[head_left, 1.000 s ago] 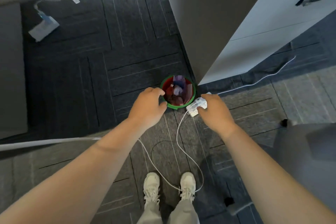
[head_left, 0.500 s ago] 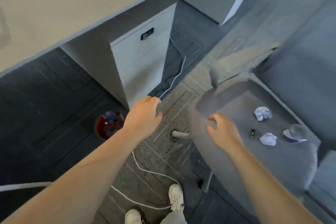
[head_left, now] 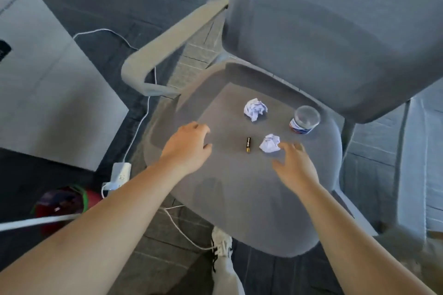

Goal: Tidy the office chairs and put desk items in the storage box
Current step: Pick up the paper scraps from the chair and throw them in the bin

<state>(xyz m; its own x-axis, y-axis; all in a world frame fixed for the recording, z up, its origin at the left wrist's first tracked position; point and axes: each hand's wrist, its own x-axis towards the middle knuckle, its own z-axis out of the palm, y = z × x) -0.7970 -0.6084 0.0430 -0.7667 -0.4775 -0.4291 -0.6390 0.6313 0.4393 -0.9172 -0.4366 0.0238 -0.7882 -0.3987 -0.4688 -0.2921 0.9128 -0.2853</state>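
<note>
A grey office chair seat (head_left: 239, 199) fills the middle of the view. On it lie two crumpled paper balls, one farther back (head_left: 255, 109) and one nearer (head_left: 270, 143), a small dark battery (head_left: 248, 144) and a clear plastic cup (head_left: 304, 120) on its side. My left hand (head_left: 187, 148) hovers over the seat left of the battery, fingers loosely curled and empty. My right hand (head_left: 293, 165) is spread open just below the nearer paper ball, holding nothing. A red bin with a green rim (head_left: 64, 203) stands on the floor at the lower left.
A white drawer cabinet (head_left: 48, 93) stands to the left. A white power strip (head_left: 118, 176) and its cables (head_left: 143, 112) lie on the dark carpet by the chair's armrest (head_left: 167, 38). My white shoe (head_left: 221, 242) shows under the seat's front edge.
The view swung right from the red bin to the chair seat. My right hand let go of the white plug, and both hands moved over the seat toward the items.
</note>
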